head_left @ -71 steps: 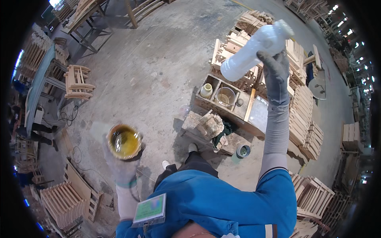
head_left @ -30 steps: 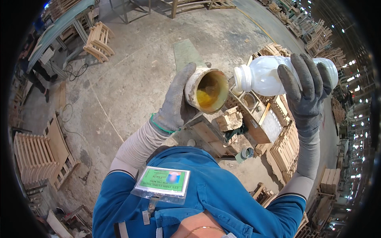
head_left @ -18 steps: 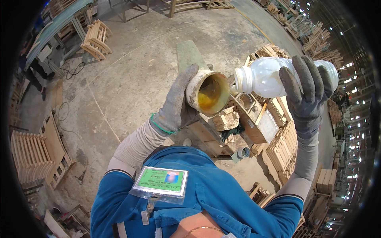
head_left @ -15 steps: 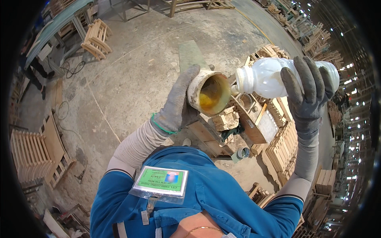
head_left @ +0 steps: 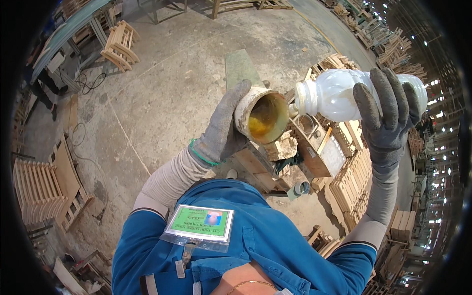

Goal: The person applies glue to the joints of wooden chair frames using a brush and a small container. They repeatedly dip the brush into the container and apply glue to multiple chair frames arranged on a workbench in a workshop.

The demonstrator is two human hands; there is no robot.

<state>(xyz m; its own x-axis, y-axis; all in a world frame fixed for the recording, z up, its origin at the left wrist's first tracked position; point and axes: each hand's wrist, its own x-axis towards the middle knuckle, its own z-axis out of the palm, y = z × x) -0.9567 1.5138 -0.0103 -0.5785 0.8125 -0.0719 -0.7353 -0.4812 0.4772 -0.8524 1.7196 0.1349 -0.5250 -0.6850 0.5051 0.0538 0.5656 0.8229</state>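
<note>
Wrapped round a stained, off-white cup (head_left: pixel 243 114) is my left hand (head_left: pixel 222 118) in a grey glove. The cup's mouth faces me and to the right; amber-yellow liquid shows inside. My right hand (head_left: pixel 387 118), gloved too, grips a translucent white plastic bottle (head_left: pixel 337 95) from the near side. It lies almost level, its neck pointing left at the cup's rim, with a whitish blob at its mouth. No stream between bottle and cup can be made out.
Below my hands stands a wooden box-like bench (head_left: pixel 314 157) carrying a round container and wood blocks. Slatted wooden parts (head_left: pixel 351 184) are stacked right of it. A small tin (head_left: pixel 301 188) sits nearer me. More wooden frames (head_left: pixel 37 189) lie left; a person's legs (head_left: pixel 45 91) show far left.
Cup and bottle have both shifted slightly to the right. The bottle's neck stays close to the cup's rim, and both hands keep their hold.
</note>
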